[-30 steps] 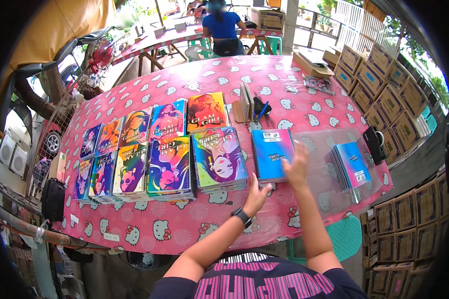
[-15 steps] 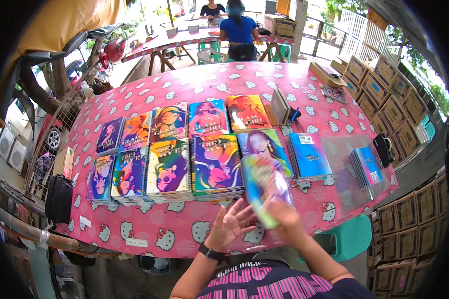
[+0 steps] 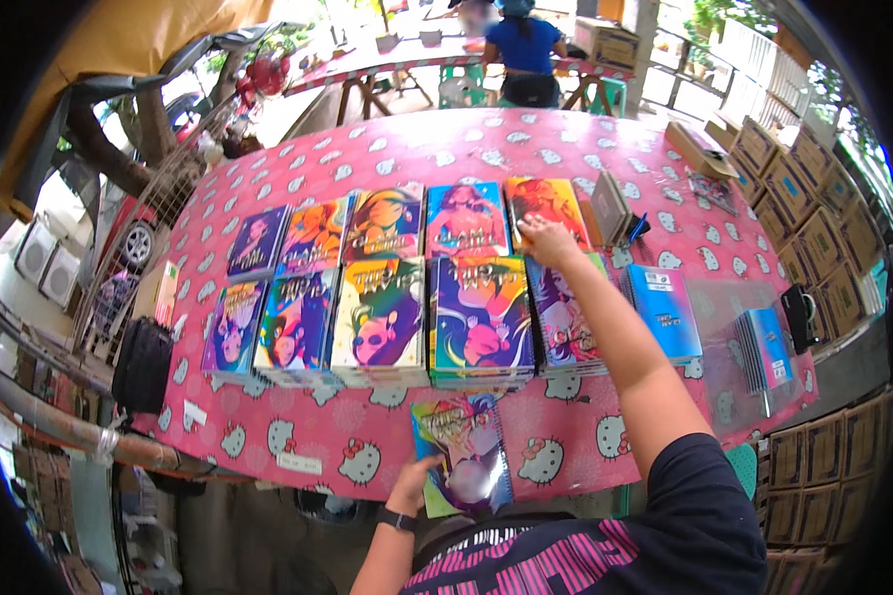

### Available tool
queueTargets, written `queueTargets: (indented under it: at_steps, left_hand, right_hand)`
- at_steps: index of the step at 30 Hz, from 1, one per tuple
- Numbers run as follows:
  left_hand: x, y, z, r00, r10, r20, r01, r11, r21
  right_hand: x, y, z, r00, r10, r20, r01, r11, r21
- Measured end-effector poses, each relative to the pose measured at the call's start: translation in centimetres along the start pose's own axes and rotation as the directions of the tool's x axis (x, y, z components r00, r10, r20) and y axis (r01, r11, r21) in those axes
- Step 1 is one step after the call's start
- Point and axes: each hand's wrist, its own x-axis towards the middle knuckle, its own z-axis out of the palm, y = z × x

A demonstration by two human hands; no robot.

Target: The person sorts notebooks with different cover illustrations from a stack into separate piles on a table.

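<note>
Cartons (image 3: pixel 812 220) stacked, contents hidden; left fingers (image 3: pixel 428 463) hold notebook (image 3: pixel 463 454).

Black, pink-printed shirt (image 3: pixel 615 545); dark wristband (image 3: pixel 397 519)

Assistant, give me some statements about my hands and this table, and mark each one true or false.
1. The left hand touches the notebook nearest the wearer. True.
2. The right hand is at a blue cover. False: it is at an orange-covered notebook in the back row.
3. The left wrist wears a dark band. True.
4. The tablecloth is plain green. False: it is pink and patterned.
</note>
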Motion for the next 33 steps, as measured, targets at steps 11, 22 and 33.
queueTargets:
  at_steps: [11, 22, 33]
  left_hand:
    - [-0.7, 3.5, -1.0, 0.997, 0.075, -0.012, -0.075, 0.996, -0.040]
    - [1.7, 3.3, -4.7, 0.949, 0.294, 0.110, -0.311, 0.836, 0.451]
    - [0.2, 19.2, 1.7, 0.494, 0.719, 0.489, -0.704, 0.001, 0.710]
  right_hand:
    - [-16.6, -9.8, -10.5, 0.644, -0.054, -0.763, 0.470, 0.816, 0.338]
    - [-22.2, -25.0, -4.1, 0.943, -0.267, -0.200, 0.288, 0.347, 0.892]
    - [-11.9, -14.8, -3.4, 0.632, 0.775, 0.021, -0.707, 0.565, 0.425]
